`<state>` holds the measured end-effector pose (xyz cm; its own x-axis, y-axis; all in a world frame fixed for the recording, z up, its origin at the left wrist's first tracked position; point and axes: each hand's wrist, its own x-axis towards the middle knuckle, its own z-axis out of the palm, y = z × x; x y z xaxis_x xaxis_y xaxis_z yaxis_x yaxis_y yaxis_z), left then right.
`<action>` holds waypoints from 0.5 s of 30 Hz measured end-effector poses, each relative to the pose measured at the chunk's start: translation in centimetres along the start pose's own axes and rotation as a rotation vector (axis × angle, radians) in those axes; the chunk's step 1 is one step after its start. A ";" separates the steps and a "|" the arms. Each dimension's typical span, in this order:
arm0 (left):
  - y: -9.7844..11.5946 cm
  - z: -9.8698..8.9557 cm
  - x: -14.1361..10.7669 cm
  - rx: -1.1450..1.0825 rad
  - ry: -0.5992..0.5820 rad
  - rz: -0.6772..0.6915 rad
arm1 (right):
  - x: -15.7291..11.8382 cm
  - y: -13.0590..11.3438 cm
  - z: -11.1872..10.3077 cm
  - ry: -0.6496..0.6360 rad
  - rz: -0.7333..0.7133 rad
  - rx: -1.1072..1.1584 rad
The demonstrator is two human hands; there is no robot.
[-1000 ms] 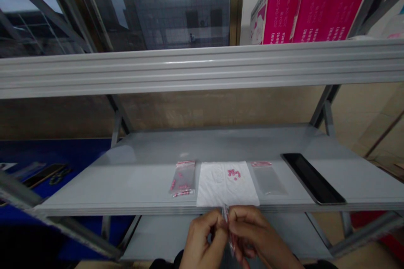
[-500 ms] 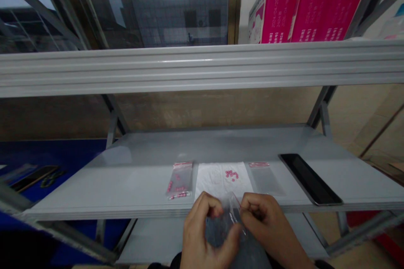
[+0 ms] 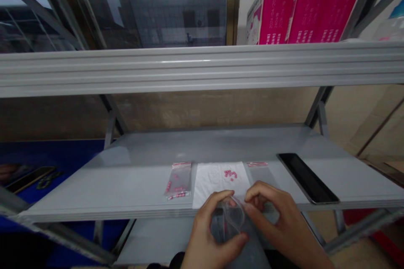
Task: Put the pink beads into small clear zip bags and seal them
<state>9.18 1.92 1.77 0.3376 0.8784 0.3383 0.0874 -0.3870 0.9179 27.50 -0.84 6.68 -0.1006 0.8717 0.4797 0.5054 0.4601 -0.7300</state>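
Observation:
A clear plastic bag (image 3: 235, 218) hangs at the shelf's front edge with its mouth spread into a rounded opening. My left hand (image 3: 213, 235) curls around the bag, forefinger at the far side of the mouth and thumb near the close side. At the right of the rim, my right hand (image 3: 274, 214) pinches the film between thumb and fingertips. Beyond them, small pink beads (image 3: 230, 174) lie grouped on a white paper sheet (image 3: 206, 180). To its left is a zip bag (image 3: 179, 181) containing pink beads. Another zip bag (image 3: 260, 172), partly behind my right hand, lies flat.
A dark tablet-like device (image 3: 307, 176) lies on the shelf (image 3: 126, 180) at right. Magenta boxes (image 3: 279, 10) stand on the upper shelf, whose thick edge (image 3: 189, 69) crosses the view. At far left, a blurred hand (image 3: 9, 172) is near a phone (image 3: 30, 179) on a blue surface.
The bag's mouth has spread from a narrow fold to a round opening. My right hand has risen slightly, and the left hand's forefinger has straightened. Another person's hand has appeared at far left.

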 end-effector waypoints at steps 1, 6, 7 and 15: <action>0.0 -0.1 0.1 -0.082 -0.048 -0.036 | 0.1 -0.3 -0.5 -0.035 -0.096 0.001; 0.5 0.1 0.5 -0.521 -0.289 -0.121 | 0.7 -1.4 -1.7 -0.351 -0.283 0.021; 0.5 0.3 0.5 -0.585 -0.289 -0.150 | 0.7 -1.4 -1.6 -0.375 -0.283 0.020; -0.5 2.2 -0.2 -0.832 -0.264 -0.264 | 0.4 -1.4 -1.6 -0.400 -0.326 0.056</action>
<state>11.15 1.31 0.83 0.6153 0.7773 0.1312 -0.4769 0.2346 0.8471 28.13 -1.47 8.68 -0.5704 0.6730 0.4708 0.3479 0.7172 -0.6038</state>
